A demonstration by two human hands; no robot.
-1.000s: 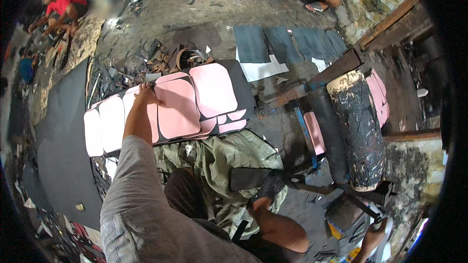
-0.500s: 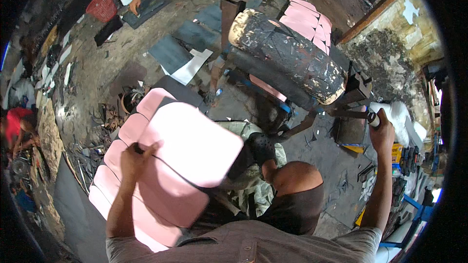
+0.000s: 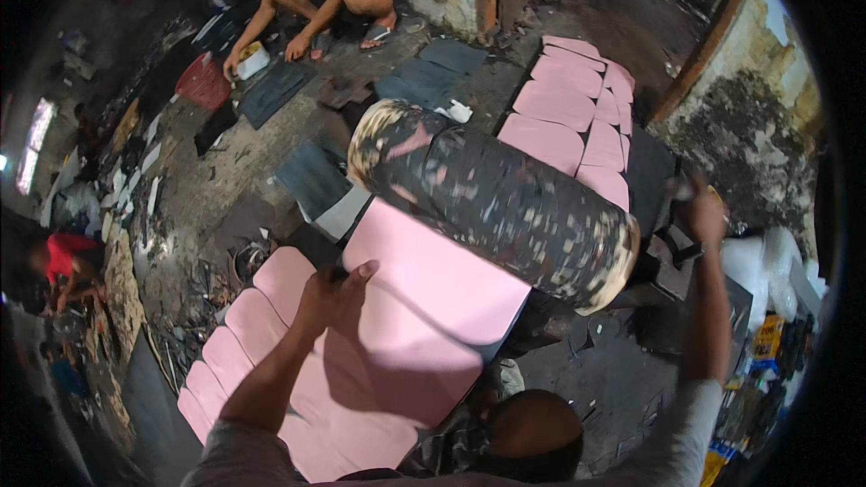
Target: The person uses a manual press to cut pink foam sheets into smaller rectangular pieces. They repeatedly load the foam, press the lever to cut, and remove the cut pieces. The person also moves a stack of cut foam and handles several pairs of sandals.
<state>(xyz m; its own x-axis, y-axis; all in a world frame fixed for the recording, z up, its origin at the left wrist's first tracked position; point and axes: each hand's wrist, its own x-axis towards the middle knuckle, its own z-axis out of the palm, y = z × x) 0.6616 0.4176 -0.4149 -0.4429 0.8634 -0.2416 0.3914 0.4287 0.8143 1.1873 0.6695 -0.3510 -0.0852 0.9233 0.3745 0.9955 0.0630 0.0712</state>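
A string of pink rounded panels point(image 3: 424, 379) on a dark backing lies at my near left and runs up to a worn dark roller point(image 3: 496, 207). My left hand point(image 3: 327, 305) holds the left edge of the pink sheet near its front panel, thumb on top; the fingers beneath are hidden. The front panel meets the near side of the roller. My right hand point(image 3: 704, 214) is closed around the handle of the roller's crank at the right, blurred by motion and hiding most of the handle. More pink panels point(image 3: 559, 90) lie beyond the roller.
Dark flat sheets point(image 3: 311, 182) lie on the floor left of the roller. Farther back a person point(image 3: 316, 0) squats by a white tub point(image 3: 253, 60) and a red basket point(image 3: 203, 83). Another person in red point(image 3: 68, 257) is at far left. Plastic bags point(image 3: 762, 271) lie at right.
My left hand has moved forward and right with the pink sheet, which now reaches the roller. My right hand has risen with the crank, and the roller's surface is blurred. The view has tilted up.
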